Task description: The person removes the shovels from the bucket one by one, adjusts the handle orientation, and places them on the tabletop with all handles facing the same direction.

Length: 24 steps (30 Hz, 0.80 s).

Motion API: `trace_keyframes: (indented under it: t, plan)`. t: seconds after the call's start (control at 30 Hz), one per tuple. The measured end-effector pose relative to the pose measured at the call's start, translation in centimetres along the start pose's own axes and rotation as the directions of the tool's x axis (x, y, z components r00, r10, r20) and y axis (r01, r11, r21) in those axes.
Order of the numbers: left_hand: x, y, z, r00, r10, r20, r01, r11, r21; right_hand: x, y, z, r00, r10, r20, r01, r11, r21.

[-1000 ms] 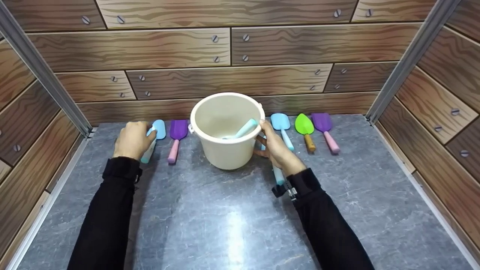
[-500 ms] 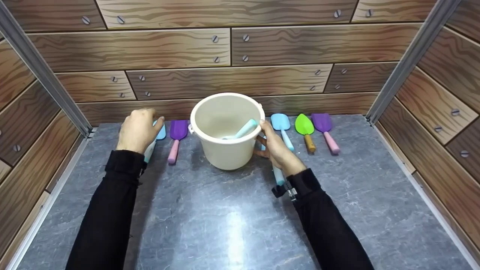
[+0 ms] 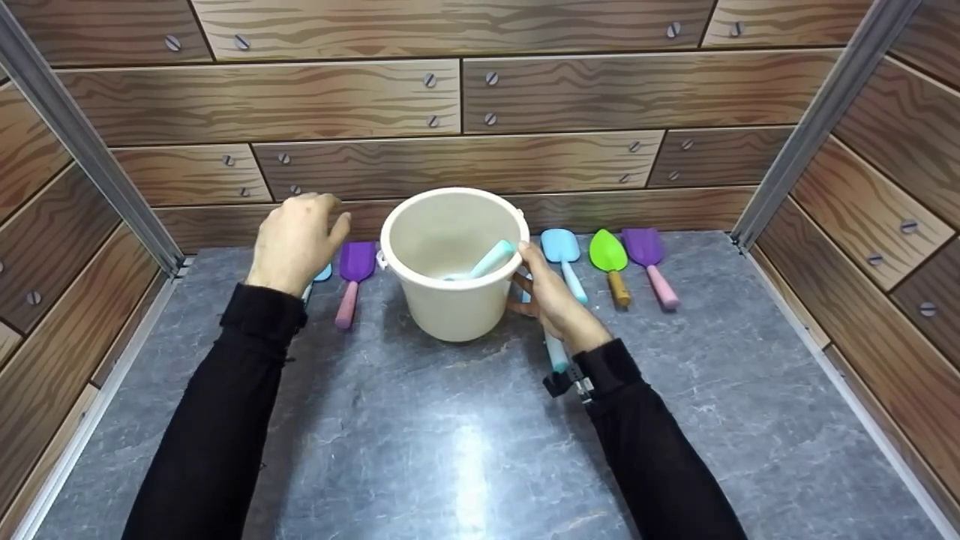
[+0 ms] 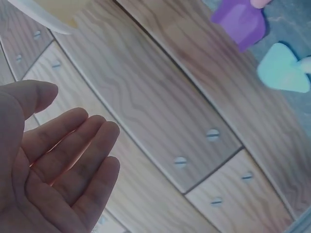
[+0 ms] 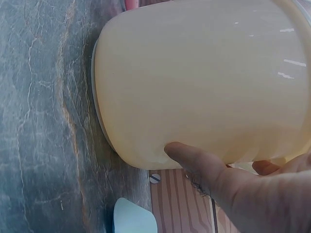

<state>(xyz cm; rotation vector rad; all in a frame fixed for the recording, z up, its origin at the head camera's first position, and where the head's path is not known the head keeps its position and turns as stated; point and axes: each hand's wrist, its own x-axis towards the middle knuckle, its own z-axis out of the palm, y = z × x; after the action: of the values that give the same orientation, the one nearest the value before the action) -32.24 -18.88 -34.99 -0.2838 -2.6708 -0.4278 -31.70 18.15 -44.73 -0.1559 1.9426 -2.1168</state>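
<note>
My left hand [image 3: 296, 240] hovers over a light-blue toy shovel [image 3: 322, 274], mostly hidden behind it. Its fingers are loosely bent with nothing between them; the left wrist view shows a bare palm. To its right lies a purple shovel [image 3: 358, 261] with a pink handle. A cream bucket [image 3: 457, 315] stands upright at the middle, holding a shovel whose turquoise handle [image 3: 493, 258] leans on the inner wall. My right hand [image 3: 555, 296] holds the bucket's right side, thumb at the rim and fingers against the outer wall. Below that hand, another blue shovel [image 3: 555, 351] is partly hidden.
Right of the bucket lie a blue shovel [image 3: 562, 247], a green shovel [image 3: 608, 251] with a brown handle, and a purple shovel [image 3: 645, 246] with a pink handle. A wood-patterned wall [image 3: 465, 161] closes the back, and similar walls flank the grey marbled table [image 3: 390, 442].
My left hand has let go of the light-blue shovel, leaving it on the table, and has risen away and slightly right. My right hand and the bucket stay put.
</note>
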Motion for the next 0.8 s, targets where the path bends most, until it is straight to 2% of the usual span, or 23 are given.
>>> trace_keyframes:
  t: [0.33,0.5,0.67,0.8]
  plan:
    - [1.6,3.2,-0.8,0.994,0.111,0.017,-0.112,0.991,0.071,-0.1,0.0,-0.1,1.0,-0.012,0.008,0.012,1.0,-0.007]
    - [2.5,4.7,-1.1,0.986,0.161,0.047,-0.164,0.982,0.093,-0.2,0.1,-0.1,1.0,-0.009,0.01,0.009,1.0,-0.006]
    - [3.5,6.0,-1.2,0.977,0.191,0.098,-0.197,0.979,0.053,-0.1,0.1,0.0,1.0,-0.005,0.002,0.005,1.0,0.002]
    - [4.1,6.8,-1.2,0.969,0.194,0.153,-0.197,0.98,0.002,-0.1,0.2,-0.1,1.0,-0.006,-0.001,0.006,1.0,0.001]
